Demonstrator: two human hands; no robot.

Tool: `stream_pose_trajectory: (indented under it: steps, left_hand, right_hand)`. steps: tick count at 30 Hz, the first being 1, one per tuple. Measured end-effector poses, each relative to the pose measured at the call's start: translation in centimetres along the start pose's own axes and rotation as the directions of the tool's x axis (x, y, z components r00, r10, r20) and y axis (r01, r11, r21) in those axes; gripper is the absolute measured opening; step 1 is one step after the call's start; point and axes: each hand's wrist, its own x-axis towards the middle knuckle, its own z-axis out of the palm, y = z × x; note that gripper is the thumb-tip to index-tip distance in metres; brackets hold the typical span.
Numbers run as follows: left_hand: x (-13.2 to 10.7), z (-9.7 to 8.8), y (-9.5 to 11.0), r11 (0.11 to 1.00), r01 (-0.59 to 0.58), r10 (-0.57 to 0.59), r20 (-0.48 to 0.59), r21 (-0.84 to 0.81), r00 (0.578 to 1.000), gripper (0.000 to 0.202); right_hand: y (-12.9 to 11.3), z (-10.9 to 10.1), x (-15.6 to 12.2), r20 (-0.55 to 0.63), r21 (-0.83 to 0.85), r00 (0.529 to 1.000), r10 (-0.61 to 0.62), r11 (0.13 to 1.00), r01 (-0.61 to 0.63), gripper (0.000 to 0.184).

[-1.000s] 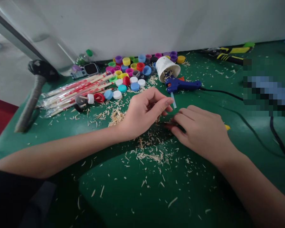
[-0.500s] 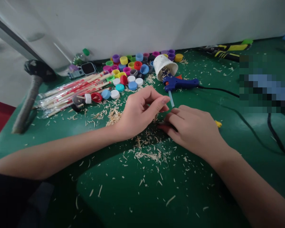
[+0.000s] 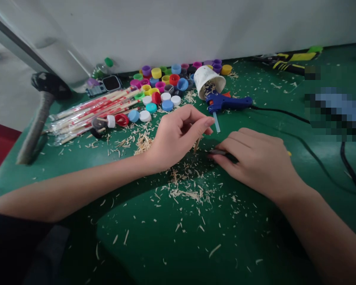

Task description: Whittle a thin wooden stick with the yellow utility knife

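My left hand [image 3: 182,136] is closed in a pinch above the green table, with a short thin wooden stick [image 3: 197,145] pointing down from its fingers. The stick's upper part is hidden by the hand. To the right, my right hand [image 3: 255,160] is wrapped round a knife [image 3: 218,151]. Its dark, narrow blade points left toward the stick, a small gap apart from it. Most of the handle lies hidden under the palm. Pale wood shavings [image 3: 192,193] are scattered beneath and in front of both hands, with a small heap [image 3: 144,143] by the left wrist.
Colourful bottle caps [image 3: 160,85] crowd the back by the wall. A blue glue gun [image 3: 230,102] rests with its nozzle in a white cup [image 3: 209,81], its cord running right. Wrapped chopsticks [image 3: 91,113] and a hammer [image 3: 40,118] lie left; yellow-black pliers [image 3: 290,63] lie back right.
My right hand has drawn the knife to the right, away from my left hand. More of the blade and the stick's lower end now show. My left hand has barely moved.
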Motion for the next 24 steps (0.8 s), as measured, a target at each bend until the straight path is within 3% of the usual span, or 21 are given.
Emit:
stream_pose_trajectory:
  steps: [11,24]
  left_hand:
    - [-0.3,0.2,0.4,1.0,-0.018,0.018,0.012,-0.008,1.0,0.021]
    - [-0.4,0.2,0.6,0.996,-0.078,0.078,0.01,0.052,0.997,0.018]
  right_hand:
    - [-0.6,0.4,0.3,-0.028,-0.027,1.0,0.005,1.0,-0.006,0.025]
    - [-1.2,0.7,1.0,0.076,0.007,0.997,0.009,1.0,-0.01,0.026]
